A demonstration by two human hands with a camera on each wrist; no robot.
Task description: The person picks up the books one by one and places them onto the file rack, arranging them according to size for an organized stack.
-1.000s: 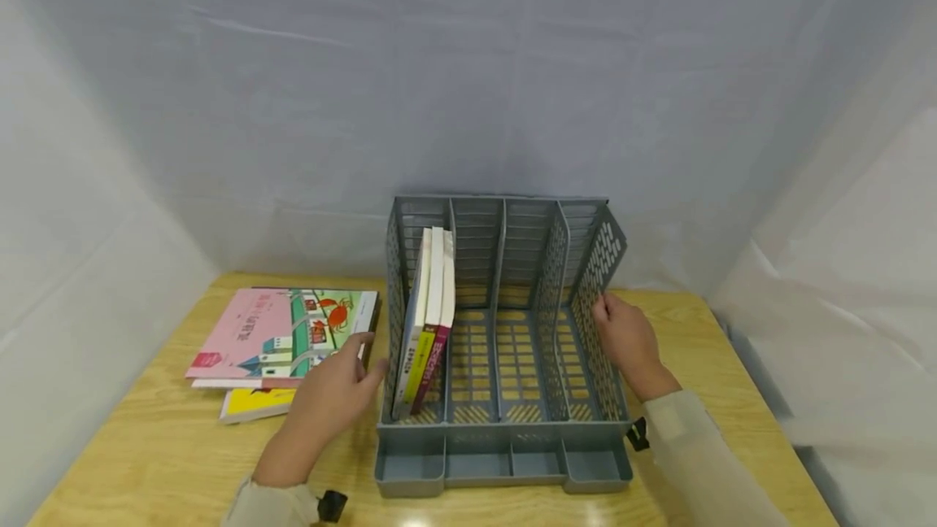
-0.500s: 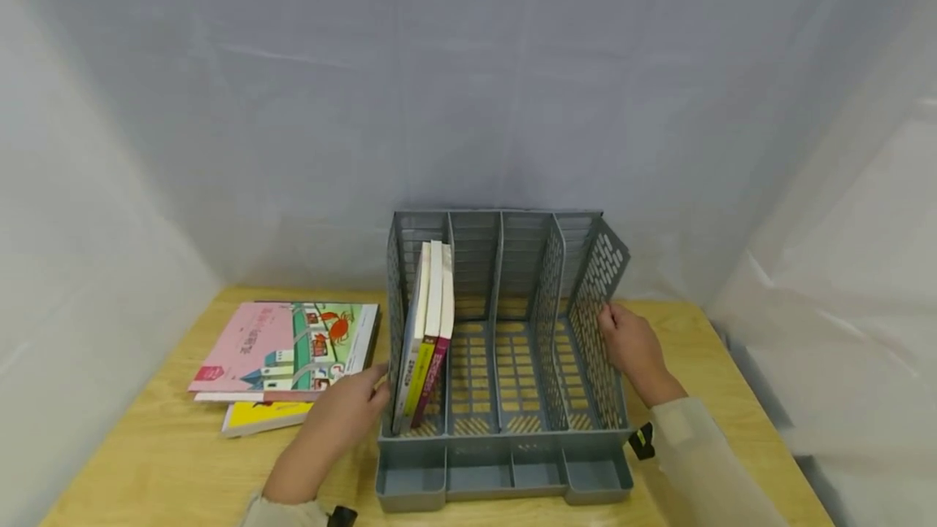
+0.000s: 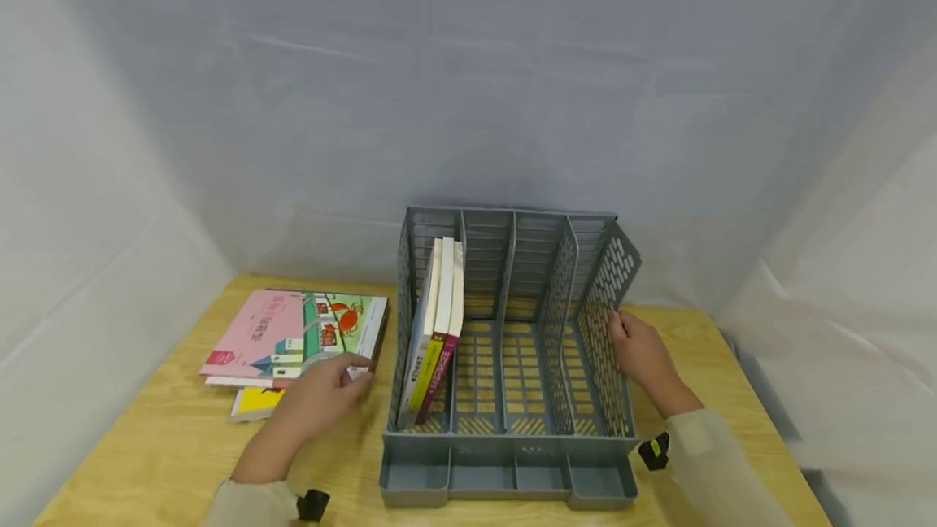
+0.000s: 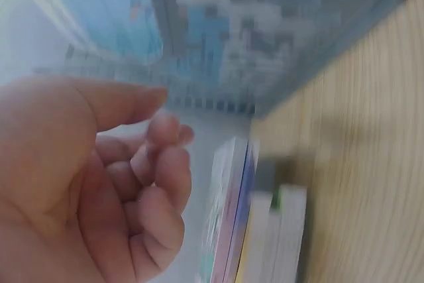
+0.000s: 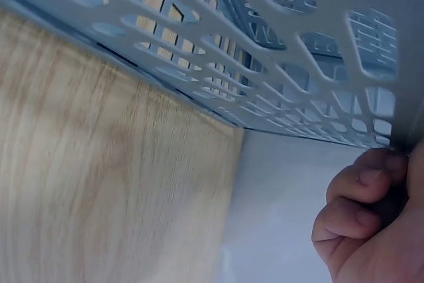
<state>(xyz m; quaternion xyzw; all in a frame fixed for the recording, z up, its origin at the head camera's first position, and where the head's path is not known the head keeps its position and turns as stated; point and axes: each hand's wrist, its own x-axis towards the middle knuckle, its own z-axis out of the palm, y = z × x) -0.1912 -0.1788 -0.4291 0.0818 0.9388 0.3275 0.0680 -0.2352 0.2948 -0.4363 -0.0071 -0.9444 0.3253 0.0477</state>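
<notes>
A grey plastic file organizer [image 3: 508, 454] stands on the table, with upright dividers and small front trays. Three books [image 3: 439, 324] stand leaning in its leftmost slot. Along the organizer's right side panel [image 3: 603, 332], my right hand [image 3: 647, 360] grips the edge; the right wrist view shows the curled fingers [image 5: 348, 210] outside the perforated panel, the thumb hidden. My left hand [image 3: 315, 405] hovers at the near right corner of a pile of picture books, pink cover [image 3: 256, 332] on top. In the left wrist view its fingers [image 4: 169, 210] are loosely curled, holding nothing.
A yellow-covered book [image 3: 256, 402] juts out from under the pile. The wooden table [image 3: 146, 446] is bounded by pale sheeting [image 3: 468, 104] at the back and both sides.
My left hand moved right to the organizer's left side, then back left to the book pile. My right hand stays on the right panel. The head view has shifted slightly.
</notes>
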